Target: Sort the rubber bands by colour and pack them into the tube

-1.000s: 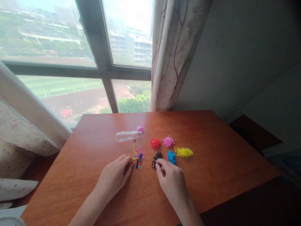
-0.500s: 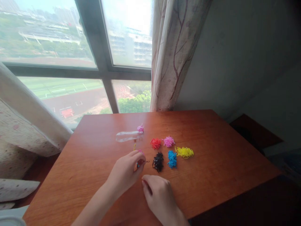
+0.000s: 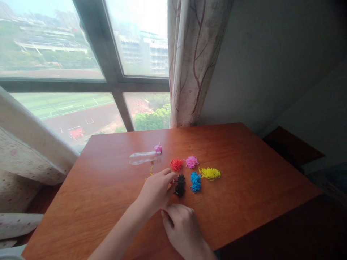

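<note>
My left hand (image 3: 158, 189) reaches to the left edge of a pile of black rubber bands (image 3: 180, 187). Its fingers are bent together at the pile, and what lies between the tips cannot be made out. Close below it, my right hand (image 3: 184, 225) rests near the table with thumb and forefinger pinched; anything in them is hidden. Partly covered by my left hand, a few yellow rubber bands (image 3: 151, 169) show behind it. Blue rubber bands (image 3: 195, 182) lie right of the black ones.
Red rubber bands (image 3: 176, 164), pink rubber bands (image 3: 191, 161) and yellow rubber bands (image 3: 210, 173) form separate piles on the wooden table (image 3: 244, 202). A clear plastic container (image 3: 143, 158) lies farther back, with a pink item (image 3: 158, 147) at its end. Beyond stand a window and curtain (image 3: 187, 65).
My left hand has moved right, from beside the black pile to its edge. The small dark loop that stuck out from its fingertips no longer shows apart. My right hand stays nearly in place.
</note>
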`<state>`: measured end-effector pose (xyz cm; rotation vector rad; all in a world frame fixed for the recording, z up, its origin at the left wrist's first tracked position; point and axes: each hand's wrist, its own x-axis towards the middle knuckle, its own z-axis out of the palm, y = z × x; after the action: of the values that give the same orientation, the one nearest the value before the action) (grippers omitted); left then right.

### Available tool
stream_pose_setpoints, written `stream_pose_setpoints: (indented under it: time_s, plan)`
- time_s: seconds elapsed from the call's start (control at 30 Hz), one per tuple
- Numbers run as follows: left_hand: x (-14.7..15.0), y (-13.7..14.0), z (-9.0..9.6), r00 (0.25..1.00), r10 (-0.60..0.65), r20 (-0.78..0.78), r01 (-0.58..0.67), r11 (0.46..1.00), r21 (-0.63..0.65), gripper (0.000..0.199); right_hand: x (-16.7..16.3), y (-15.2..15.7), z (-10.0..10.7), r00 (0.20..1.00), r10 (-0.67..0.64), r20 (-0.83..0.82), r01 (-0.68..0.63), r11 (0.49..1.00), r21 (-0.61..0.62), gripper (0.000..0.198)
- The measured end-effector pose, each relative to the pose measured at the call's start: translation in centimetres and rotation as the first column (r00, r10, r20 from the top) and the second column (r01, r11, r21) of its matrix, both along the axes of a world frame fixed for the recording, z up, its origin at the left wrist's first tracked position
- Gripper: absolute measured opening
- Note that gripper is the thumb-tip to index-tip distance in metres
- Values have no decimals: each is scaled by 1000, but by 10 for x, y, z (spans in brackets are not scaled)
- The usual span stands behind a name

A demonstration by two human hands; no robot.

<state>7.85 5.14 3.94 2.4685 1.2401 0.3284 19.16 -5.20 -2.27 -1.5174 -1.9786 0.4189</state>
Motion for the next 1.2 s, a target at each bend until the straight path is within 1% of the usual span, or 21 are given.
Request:
stream_pose_setpoints:
  time_s: [0.1, 0.2, 0.37, 0.5, 0.63, 0.8, 0.87, 1.03, 1.2]
  plan:
    - [-18, 1, 1, 998, 61, 29, -62, 998, 21, 17, 0, 1, 5, 999, -22, -25, 22, 1000, -18, 22]
    - [-42, 2, -1, 991, 125, 45, -125, 992, 5, 19, -1, 3, 9, 998, -67, -20, 66, 997, -36, 21]
    - [-80, -1, -13, 965, 261, -22, -260, 965, 18, 20, -7, 5, 8, 994, -87, 71, 91, 994, -58, 15]
    - [-96, -7, -21, 949, 313, -33, -313, 950, -4, 21, -16, 13, 8, 983, -109, 146, 119, 991, -60, 10]
    - [-101, -10, -24, 950, 312, 7, -311, 949, -45, 23, -25, 26, 12, 972, -130, 196, 146, 986, -74, 10]
    - [-97, -12, -26, 955, 297, 22, -294, 953, -74, 19, -30, 38, 17, 953, -132, 272, 159, 984, -77, 10]
    - [-94, -13, -28, 958, 284, 28, -281, 957, -75, 17, -30, 39, 20, 957, -135, 256, 158, 985, -74, 10]
    - [-92, -18, -32, 965, 262, 30, -260, 964, -65, 16, -24, 40, 27, 987, -119, 113, 125, 991, -52, 10]
    - [-92, -17, -33, 968, 250, 17, -248, 966, -70, 16, -22, 38, 27, 987, -124, 104, 130, 990, -48, 11]
